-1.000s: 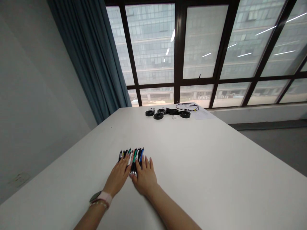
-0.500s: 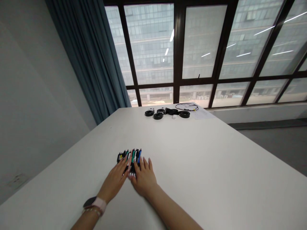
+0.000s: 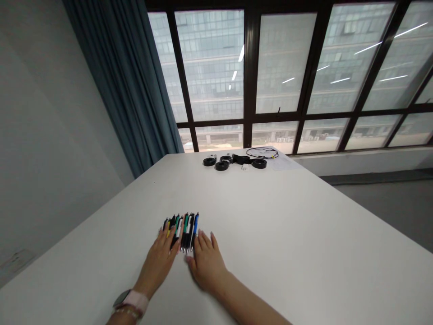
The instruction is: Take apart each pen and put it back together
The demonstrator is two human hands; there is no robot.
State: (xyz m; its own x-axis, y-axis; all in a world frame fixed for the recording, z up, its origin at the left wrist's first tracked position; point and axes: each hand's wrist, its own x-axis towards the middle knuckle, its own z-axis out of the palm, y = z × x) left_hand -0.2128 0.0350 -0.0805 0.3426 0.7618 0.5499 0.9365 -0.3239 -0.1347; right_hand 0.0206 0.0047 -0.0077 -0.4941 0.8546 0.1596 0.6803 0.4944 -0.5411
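An open left hand [image 3: 158,257] partly covers at least eight pens [image 3: 186,225], an open right hand [image 3: 209,265] bordering their right.

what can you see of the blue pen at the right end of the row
The blue pen lies on the white table, pointing toward the windows. It looks plastic, blue in its far part, darker toward the near end. Other pens lie close on its left; the right hand is beside it, contact unclear.

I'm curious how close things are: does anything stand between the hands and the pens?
Nothing visible does. The left hand lies partly over the pens; the right hand is close beside the blue one.
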